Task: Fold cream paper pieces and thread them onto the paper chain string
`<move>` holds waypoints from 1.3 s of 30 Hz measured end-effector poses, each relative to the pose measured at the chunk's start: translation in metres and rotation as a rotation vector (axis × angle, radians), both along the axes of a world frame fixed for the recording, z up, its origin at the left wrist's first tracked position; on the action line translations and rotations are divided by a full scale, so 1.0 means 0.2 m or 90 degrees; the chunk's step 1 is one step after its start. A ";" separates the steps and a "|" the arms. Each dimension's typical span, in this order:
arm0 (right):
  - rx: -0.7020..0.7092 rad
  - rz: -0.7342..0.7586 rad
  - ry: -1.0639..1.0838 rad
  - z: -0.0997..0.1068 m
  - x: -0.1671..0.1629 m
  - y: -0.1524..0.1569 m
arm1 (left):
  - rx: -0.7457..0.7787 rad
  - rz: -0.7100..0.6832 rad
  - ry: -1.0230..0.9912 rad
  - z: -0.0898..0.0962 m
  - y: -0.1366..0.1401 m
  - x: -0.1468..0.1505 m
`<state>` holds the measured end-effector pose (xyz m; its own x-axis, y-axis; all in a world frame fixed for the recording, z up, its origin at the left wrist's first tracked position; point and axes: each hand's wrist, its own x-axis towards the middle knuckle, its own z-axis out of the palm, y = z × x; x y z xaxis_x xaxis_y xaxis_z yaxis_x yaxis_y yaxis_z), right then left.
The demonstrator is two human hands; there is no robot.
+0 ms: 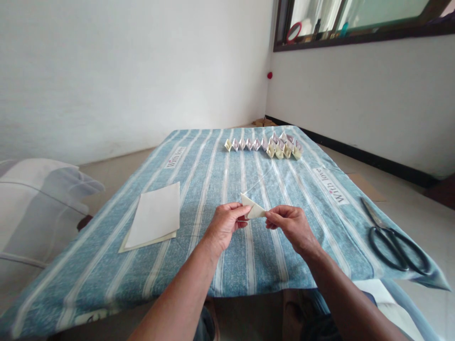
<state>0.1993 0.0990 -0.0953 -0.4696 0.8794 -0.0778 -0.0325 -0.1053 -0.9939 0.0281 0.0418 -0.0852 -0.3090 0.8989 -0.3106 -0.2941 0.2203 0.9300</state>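
A small pale-yellow piece of folded paper (pixel 254 208), roughly triangular, is held just above the striped cloth between my two hands. My left hand (pixel 227 220) pinches its left side, with the thumb on top. At its right corner, the thumb and fingers of my right hand (pixel 289 225) are closed on it. Toward the far end of the table stand several folded paper pieces (pixel 256 144) in a row, pale purple and pale yellow, with more of them clustered at the right (pixel 284 146).
Flat sheets of paper (pixel 156 215), white over pale yellow, lie at the left. Black-handled scissors (pixel 393 241) rest at the right edge. A blue-and-white striped cloth (pixel 192 189) covers the table. Checked fabric (pixel 39 203) is beyond the left edge, and walls stand behind.
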 end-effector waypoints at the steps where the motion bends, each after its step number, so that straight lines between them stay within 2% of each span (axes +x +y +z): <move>1: 0.018 0.003 -0.016 0.00 0.00 0.00 | 0.002 -0.002 0.000 0.00 0.00 0.00; 4: 0.028 0.036 -0.021 0.01 0.00 -0.01 | 0.023 -0.017 -0.004 0.01 0.00 -0.01; 11: 0.025 0.041 0.116 -0.02 -0.01 -0.01 | 0.053 -0.090 0.026 0.04 -0.02 -0.03; 17: 0.138 0.009 0.095 -0.07 -0.01 -0.02 | 0.039 -0.084 0.075 0.04 -0.02 0.00; 21: 0.245 0.005 0.051 -0.05 -0.01 -0.04 | 0.041 -0.074 0.088 0.05 -0.02 0.01; 24: 0.276 0.009 0.045 -0.03 -0.01 -0.05 | 0.042 -0.084 0.079 0.05 -0.02 0.01; 27: 0.263 0.026 0.050 -0.03 -0.01 -0.05 | 0.041 -0.093 0.077 0.05 -0.03 0.00; 34: 0.147 0.073 0.047 -0.04 0.01 -0.03 | 0.048 -0.165 0.088 0.05 -0.03 -0.03; 39: 0.166 0.105 -0.001 -0.01 0.01 -0.03 | 0.047 -0.198 0.125 0.06 -0.04 -0.04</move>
<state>0.2019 0.0926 -0.0983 -0.6080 0.7815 0.1398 -0.0349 0.1496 -0.9881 0.0210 0.0344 -0.0739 -0.0643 0.9771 -0.2027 -0.0381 0.2006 0.9789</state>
